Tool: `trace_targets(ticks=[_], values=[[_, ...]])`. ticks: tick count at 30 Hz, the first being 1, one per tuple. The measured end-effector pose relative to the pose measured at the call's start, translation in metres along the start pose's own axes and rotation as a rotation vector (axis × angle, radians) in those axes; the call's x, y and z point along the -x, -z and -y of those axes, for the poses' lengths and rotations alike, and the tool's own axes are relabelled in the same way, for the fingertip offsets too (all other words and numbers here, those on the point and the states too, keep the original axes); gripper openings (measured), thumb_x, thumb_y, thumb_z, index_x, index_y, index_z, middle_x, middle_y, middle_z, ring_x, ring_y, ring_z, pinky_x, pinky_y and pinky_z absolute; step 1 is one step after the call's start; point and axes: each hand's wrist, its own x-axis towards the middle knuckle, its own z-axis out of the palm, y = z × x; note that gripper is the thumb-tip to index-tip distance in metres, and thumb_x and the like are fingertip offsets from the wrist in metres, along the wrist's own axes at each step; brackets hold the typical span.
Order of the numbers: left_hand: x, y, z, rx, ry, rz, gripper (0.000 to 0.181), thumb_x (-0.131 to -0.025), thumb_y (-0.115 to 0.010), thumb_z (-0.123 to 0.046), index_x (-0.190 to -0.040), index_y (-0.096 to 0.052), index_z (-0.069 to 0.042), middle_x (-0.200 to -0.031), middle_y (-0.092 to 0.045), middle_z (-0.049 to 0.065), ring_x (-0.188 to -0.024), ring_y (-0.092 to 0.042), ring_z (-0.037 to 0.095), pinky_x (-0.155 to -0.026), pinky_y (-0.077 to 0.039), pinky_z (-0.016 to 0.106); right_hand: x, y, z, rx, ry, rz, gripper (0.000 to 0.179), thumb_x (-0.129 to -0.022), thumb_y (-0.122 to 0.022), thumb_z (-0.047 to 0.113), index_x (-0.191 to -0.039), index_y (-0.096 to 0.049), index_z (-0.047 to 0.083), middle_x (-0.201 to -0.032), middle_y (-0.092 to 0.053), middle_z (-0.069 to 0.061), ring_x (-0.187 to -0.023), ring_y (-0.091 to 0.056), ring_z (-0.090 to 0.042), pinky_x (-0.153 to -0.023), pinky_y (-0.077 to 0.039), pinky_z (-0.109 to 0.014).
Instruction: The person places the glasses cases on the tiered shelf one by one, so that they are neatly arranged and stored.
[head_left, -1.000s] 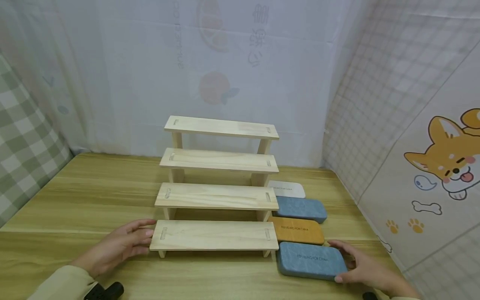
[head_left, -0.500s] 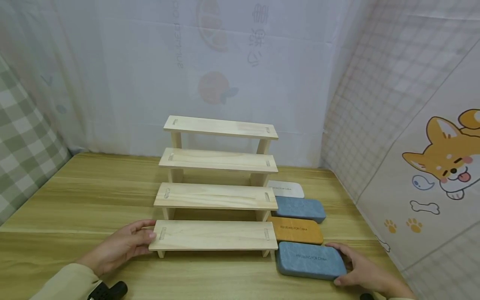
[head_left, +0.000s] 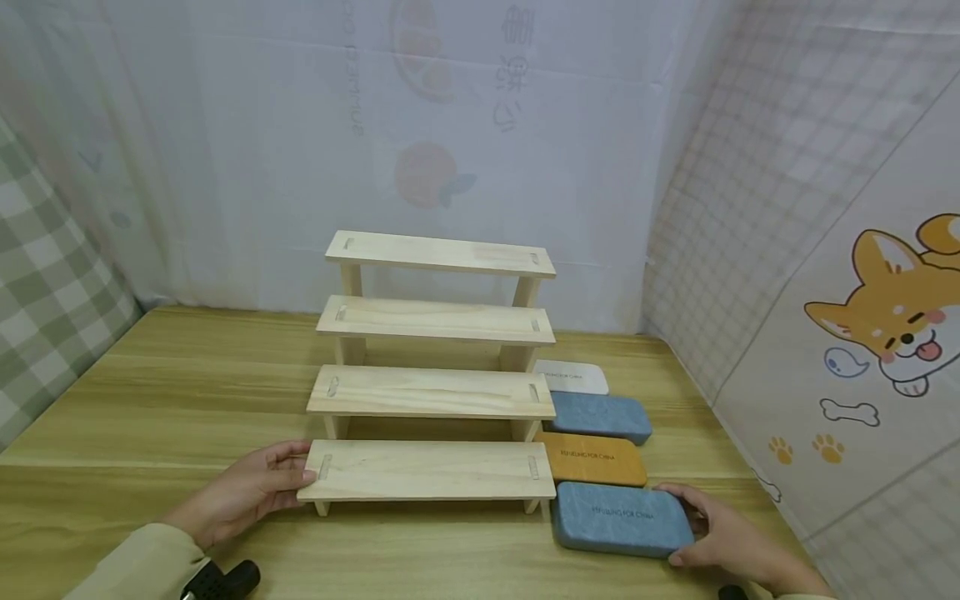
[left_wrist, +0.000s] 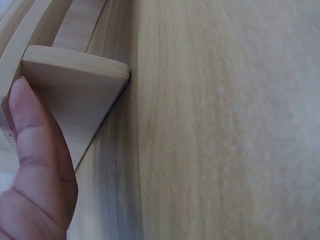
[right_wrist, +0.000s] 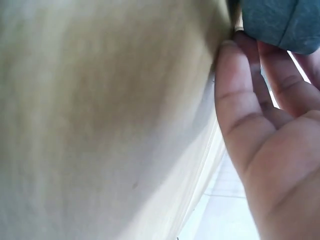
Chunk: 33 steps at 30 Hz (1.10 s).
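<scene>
A pale wooden stepped stand with several tiers stands mid-table in the head view. My left hand grips the left end of its lowest tier, the thumb lapping over the board's edge; the other fingers are partly hidden behind the end. In the left wrist view, the thumb lies against the board beside the stand's leg. My right hand holds the right end of the front blue glasses case, thumb at the near corner and forefinger at the far one. That case shows partly in the right wrist view.
Behind the front case lie an orange case, another blue case and a white case, in a row along the stand's right side. Cloth walls bound the wooden table at the back and sides.
My left hand has edged right, and its thumb now overlaps the lowest tier's edge. The right hand stays at the front blue glasses case. The view has shifted slightly.
</scene>
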Motion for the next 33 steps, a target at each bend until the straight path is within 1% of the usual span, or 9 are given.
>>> trace_targets(ticks=[4,7,12,19,22,26,29,31,33], values=[[0.0,0.0,-0.001,-0.004,0.004,-0.004,0.08,-0.097,-0.057,-0.011,-0.143,0.001,0.02,-0.113,-0.057,0.006,-0.097,-0.061,0.015,-0.082,-0.053,0.031,0.001,0.002,0.0,0.013,0.005,-0.011,0.081,-0.077,-0.079,0.012,-0.14,-0.035,-0.014,-0.131,-0.05,-0.023,-0.1,-0.051,0.007,-0.077,-0.048,-0.018],[-0.001,0.0,-0.001,-0.014,0.0,-0.005,0.079,-0.097,-0.057,-0.011,-0.143,-0.001,0.02,-0.113,-0.057,0.006,-0.097,-0.061,0.015,-0.082,-0.053,0.032,0.003,0.004,0.001,-0.003,-0.007,-0.001,0.083,-0.078,-0.078,0.012,-0.141,-0.032,-0.016,-0.132,-0.049,-0.024,-0.101,-0.052,0.004,-0.078,-0.048,-0.019],[-0.002,0.0,-0.002,-0.015,-0.003,-0.006,0.079,-0.097,-0.058,-0.012,-0.143,-0.002,0.02,-0.113,-0.057,0.006,-0.097,-0.061,0.015,-0.082,-0.053,0.031,0.009,0.01,0.001,-0.065,-0.039,0.018,0.085,-0.081,-0.074,0.011,-0.142,-0.023,-0.018,-0.137,-0.04,-0.032,-0.105,-0.051,-0.001,-0.079,-0.049,-0.021],[-0.003,-0.002,-0.002,0.004,-0.015,-0.02,0.077,-0.095,-0.06,-0.011,-0.142,-0.007,0.021,-0.109,-0.059,0.004,-0.095,-0.062,0.015,-0.081,-0.054,0.031,0.016,0.025,0.008,-0.022,0.073,-0.036,0.083,-0.082,-0.073,0.005,-0.14,-0.021,-0.023,-0.137,-0.04,-0.033,-0.104,-0.052,0.01,-0.08,-0.052,-0.021],[-0.003,-0.003,-0.002,0.01,-0.024,-0.026,0.076,-0.095,-0.06,-0.009,-0.142,-0.009,0.022,-0.108,-0.06,0.004,-0.095,-0.062,0.015,-0.081,-0.054,0.031,0.016,0.034,0.012,-0.047,0.106,-0.039,0.079,-0.083,-0.07,0.002,-0.142,-0.023,-0.019,-0.134,-0.048,-0.012,-0.104,-0.053,0.008,-0.079,-0.053,-0.024],[-0.002,-0.003,-0.002,0.008,-0.026,-0.029,0.075,-0.095,-0.06,-0.009,-0.141,-0.01,0.022,-0.108,-0.06,0.004,-0.095,-0.062,0.015,-0.082,-0.054,0.032,0.014,0.046,0.021,-0.045,0.174,-0.062,0.072,-0.083,-0.068,-0.003,-0.144,-0.03,-0.008,-0.124,-0.048,0.019,-0.105,-0.052,0.007,-0.077,-0.053,-0.024],[-0.001,-0.002,-0.001,0.0,-0.024,-0.027,0.074,-0.095,-0.06,-0.009,-0.141,-0.011,0.021,-0.108,-0.06,0.004,-0.095,-0.062,0.016,-0.081,-0.054,0.032,0.011,0.053,0.032,0.005,0.231,-0.101,0.071,-0.081,-0.069,-0.006,-0.143,-0.035,-0.004,-0.121,-0.051,0.02,-0.104,-0.054,0.005,-0.075,-0.053,-0.023],[-0.001,-0.002,0.0,-0.003,-0.023,-0.026,0.073,-0.095,-0.06,-0.009,-0.141,-0.013,0.021,-0.107,-0.06,0.004,-0.094,-0.062,0.016,-0.08,-0.054,0.032,0.009,0.058,0.042,0.059,0.235,-0.144,0.071,-0.08,-0.071,-0.005,-0.142,-0.039,-0.001,-0.12,-0.051,0.022,-0.103,-0.053,0.006,-0.074,-0.052,-0.021],[-0.001,-0.002,0.001,-0.002,-0.023,-0.025,0.071,-0.095,-0.06,-0.009,-0.14,-0.015,0.021,-0.107,-0.06,0.004,-0.094,-0.062,0.016,-0.08,-0.054,0.032,0.006,0.062,0.053,0.108,0.247,-0.182,0.072,-0.077,-0.074,-0.005,-0.14,-0.04,-0.005,-0.117,-0.055,0.02,-0.101,-0.055,0.005,-0.072,-0.052,-0.022]])
